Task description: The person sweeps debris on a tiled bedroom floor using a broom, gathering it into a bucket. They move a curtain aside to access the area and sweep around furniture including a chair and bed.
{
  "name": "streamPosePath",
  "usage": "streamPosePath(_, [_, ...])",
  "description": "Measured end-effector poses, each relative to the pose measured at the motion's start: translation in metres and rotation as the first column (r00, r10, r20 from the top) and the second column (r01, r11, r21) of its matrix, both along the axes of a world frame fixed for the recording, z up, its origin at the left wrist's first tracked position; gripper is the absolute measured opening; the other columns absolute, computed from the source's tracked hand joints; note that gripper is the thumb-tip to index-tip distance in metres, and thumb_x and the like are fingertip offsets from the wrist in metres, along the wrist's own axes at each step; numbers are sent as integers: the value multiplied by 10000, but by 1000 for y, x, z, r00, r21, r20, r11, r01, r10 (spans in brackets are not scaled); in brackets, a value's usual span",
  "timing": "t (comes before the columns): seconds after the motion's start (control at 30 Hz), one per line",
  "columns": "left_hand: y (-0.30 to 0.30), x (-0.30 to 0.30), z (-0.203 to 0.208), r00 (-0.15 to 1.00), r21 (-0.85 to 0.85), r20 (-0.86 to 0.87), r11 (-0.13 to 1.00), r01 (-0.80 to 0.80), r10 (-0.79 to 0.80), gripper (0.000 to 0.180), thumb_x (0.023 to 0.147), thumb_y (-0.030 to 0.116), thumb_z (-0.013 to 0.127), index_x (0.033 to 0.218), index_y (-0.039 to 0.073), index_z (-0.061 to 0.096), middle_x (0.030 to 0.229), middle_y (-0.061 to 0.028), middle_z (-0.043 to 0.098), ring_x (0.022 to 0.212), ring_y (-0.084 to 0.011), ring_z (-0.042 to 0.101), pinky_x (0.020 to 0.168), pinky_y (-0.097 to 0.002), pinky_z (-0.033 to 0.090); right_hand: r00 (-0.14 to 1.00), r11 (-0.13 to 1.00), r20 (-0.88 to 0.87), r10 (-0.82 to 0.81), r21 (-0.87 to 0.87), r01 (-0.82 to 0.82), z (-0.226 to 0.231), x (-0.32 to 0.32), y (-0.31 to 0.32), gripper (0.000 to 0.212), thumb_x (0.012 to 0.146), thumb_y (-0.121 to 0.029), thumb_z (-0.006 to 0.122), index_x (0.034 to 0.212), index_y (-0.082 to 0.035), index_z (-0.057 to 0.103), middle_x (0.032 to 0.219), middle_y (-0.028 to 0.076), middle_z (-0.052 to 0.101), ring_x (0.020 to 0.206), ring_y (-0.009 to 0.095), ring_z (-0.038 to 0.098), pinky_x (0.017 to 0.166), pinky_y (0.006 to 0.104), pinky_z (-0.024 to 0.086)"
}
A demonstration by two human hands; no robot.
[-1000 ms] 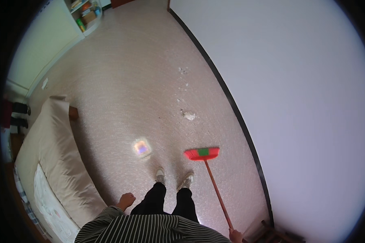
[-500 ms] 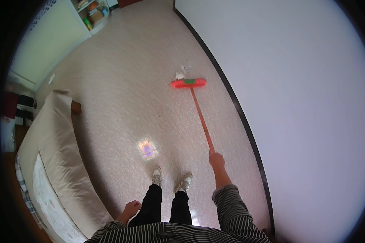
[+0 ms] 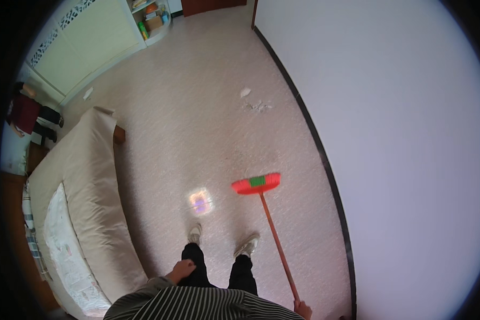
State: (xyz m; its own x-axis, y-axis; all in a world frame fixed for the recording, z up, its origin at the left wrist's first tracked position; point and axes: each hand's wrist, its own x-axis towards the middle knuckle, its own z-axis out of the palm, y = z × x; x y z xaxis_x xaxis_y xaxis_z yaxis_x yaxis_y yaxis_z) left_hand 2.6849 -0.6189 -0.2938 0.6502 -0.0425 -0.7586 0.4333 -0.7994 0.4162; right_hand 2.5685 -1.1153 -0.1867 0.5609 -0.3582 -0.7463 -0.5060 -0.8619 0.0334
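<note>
My right hand (image 3: 303,309) is closed around the reddish handle of a broom (image 3: 276,234), at the lower edge of the view. The broom's red-and-green bristle head (image 3: 257,183) sits on the floor ahead of my right foot. My left hand (image 3: 184,268) hangs by my left thigh, its fingers curled with nothing visible in them. Farther ahead on the floor lie a crumpled white scrap (image 3: 245,92) and a patch of small grey-white debris (image 3: 258,106). Fainter dark specks show just beyond the broom head.
On the left stands a bed (image 3: 98,197) with a beige cover. A white wall (image 3: 400,160) with a dark baseboard runs along the right. Another person (image 3: 29,114) is beyond the bed. A pale cabinet (image 3: 96,40) and shelves stand at the far left, near another white scrap (image 3: 88,93).
My right hand has pulled the broom back toward me, away from the white scrap and debris. My left hand has shifted slightly, and my feet now stand farther apart.
</note>
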Motion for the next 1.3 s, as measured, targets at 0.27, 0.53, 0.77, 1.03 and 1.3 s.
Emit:
streamPosePath(0.27, [65,61,8,996,-279,-18,956,-86,85,203,724,234,538,794,47,575,759,-124,584,711,-259,562,636,-328,436,981,997,-174,-81,-32,76,-71,-28,174,434,817,-416,348,751,-24,522,700,158,563,670,357,562,593,458,443])
streamPosePath(0.53, [322,14,-6,964,230,253,973,22,-82,219,685,246,486,692,43,569,686,-165,570,680,-293,568,612,-384,437,943,956,164,-291,83,281,-140,345,313,563,811,-470,293,866,14,577,894,199,564,893,349,524,758,429,413])
streamPosePath(0.77, [375,-72,-38,875,236,-76,861,-450,478,182,701,235,477,627,94,565,582,-56,557,559,-232,548,541,-376,445,965,999,262,29,-37,-20,-116,317,283,515,840,-427,265,820,-3,557,803,203,565,782,362,546,687,445,427])
streamPosePath(1.03, [259,-15,10,992,-158,-100,983,-95,80,307,735,317,476,849,49,574,760,-133,590,717,-277,564,660,-361,435,939,974,-263,-222,-113,199,-14,-25,296,458,786,-479,371,892,-52,501,706,173,570,659,341,573,599,452,455])
streamPosePath(1.3, [302,18,8,960,-62,-33,958,-279,277,238,708,235,499,778,21,575,684,-108,591,663,-218,573,604,-315,440,989,992,104,101,65,-108,-147,156,343,441,832,-426,271,962,-82,515,762,186,575,710,364,561,631,464,439])
